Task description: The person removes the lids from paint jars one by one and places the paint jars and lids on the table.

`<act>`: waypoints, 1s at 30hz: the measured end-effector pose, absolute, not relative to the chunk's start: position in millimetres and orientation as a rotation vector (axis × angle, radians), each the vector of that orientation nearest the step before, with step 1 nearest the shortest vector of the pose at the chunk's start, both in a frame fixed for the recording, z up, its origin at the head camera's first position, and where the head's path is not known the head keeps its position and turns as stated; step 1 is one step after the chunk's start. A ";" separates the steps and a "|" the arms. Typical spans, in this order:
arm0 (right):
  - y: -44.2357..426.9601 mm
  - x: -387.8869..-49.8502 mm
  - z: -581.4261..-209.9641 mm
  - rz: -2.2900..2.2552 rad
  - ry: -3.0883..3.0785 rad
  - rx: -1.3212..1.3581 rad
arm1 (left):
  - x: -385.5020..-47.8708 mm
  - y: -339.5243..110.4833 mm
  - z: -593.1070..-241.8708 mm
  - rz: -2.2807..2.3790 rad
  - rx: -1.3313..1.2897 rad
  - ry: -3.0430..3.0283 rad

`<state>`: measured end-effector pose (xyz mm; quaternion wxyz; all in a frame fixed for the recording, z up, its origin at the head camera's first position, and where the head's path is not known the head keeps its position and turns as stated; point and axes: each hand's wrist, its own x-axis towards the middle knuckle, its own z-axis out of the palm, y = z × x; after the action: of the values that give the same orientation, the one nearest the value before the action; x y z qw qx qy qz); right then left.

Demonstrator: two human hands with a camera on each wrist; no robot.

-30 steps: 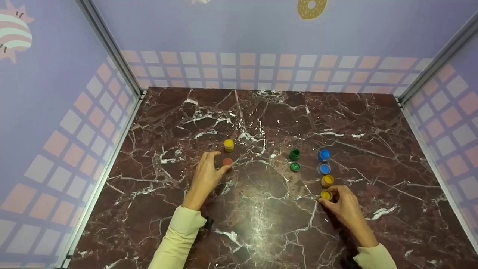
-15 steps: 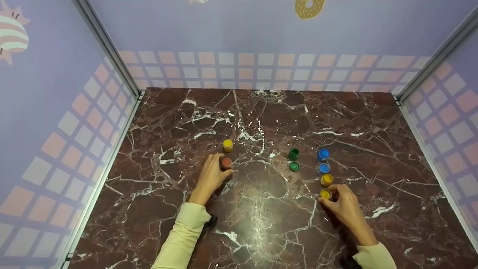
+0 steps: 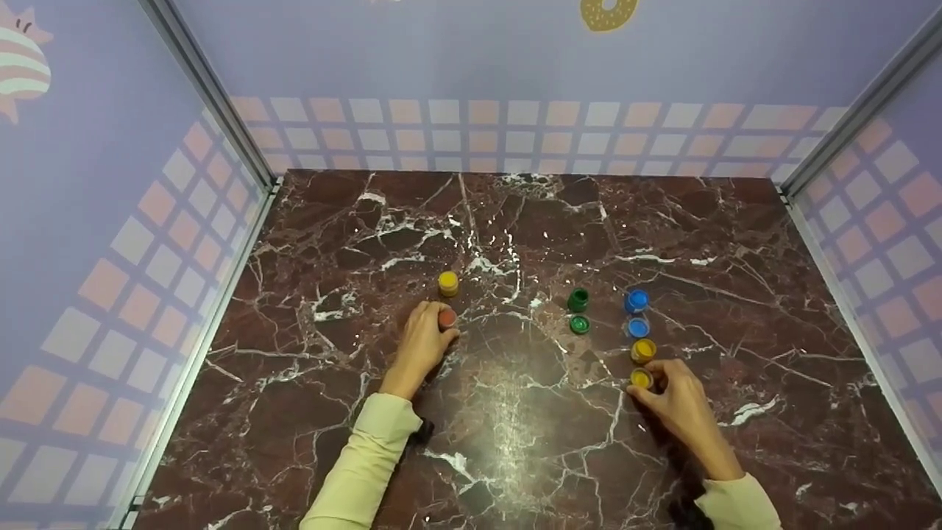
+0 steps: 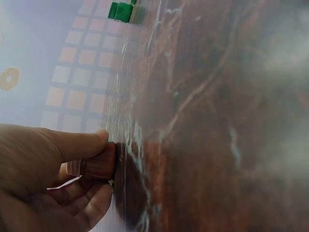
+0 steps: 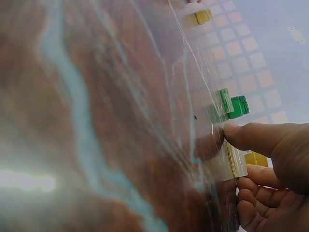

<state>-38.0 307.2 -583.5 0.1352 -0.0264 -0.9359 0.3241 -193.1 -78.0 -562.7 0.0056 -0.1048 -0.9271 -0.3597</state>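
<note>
In the head view my left hand [image 3: 425, 340] grips a small orange-brown paint pot [image 3: 447, 318] between thumb and fingers. The left wrist view shows that paint pot [image 4: 100, 165] upright on the table, its ridged cap [image 4: 73, 167] on. A yellow paint pot [image 3: 448, 284] stands just beyond it. On the right, my right hand [image 3: 681, 401] pinches a yellow-filled lid [image 3: 640, 379] by its edge. The same lid [image 5: 236, 163] lies at the table surface in the right wrist view. Directly behind it stands an uncapped yellow paint pot [image 3: 643, 350].
Beyond the yellow pot are a blue lid [image 3: 638, 327] and a blue paint pot [image 3: 636, 300]. To their left sit a green lid [image 3: 579, 324] and an open green paint pot [image 3: 578, 299]. Patterned panels [image 3: 486, 132] border the marbled table [image 3: 515, 228].
My left hand has moved in beside the orange-brown pot, its thumb and fingers now gripping it. The right hand keeps its place at the yellow lid.
</note>
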 end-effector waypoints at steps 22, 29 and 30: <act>309.2 -35.5 -576.0 0.984 -2.726 -0.155 | -156.3 -37.4 -559.5 -1.094 -0.645 -2.900; 305.7 -34.0 -566.1 0.998 -2.740 -0.154 | -143.6 -22.7 -561.2 -1.072 -0.736 -2.915; 304.7 -33.8 -564.5 0.996 -2.737 -0.146 | -141.9 -21.1 -561.6 -1.068 -0.749 -2.913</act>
<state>-33.8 304.7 -564.5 0.1126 -0.0499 -0.9326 0.3393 -141.9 -21.1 -561.6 -0.0252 -0.2346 -0.9124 -0.3345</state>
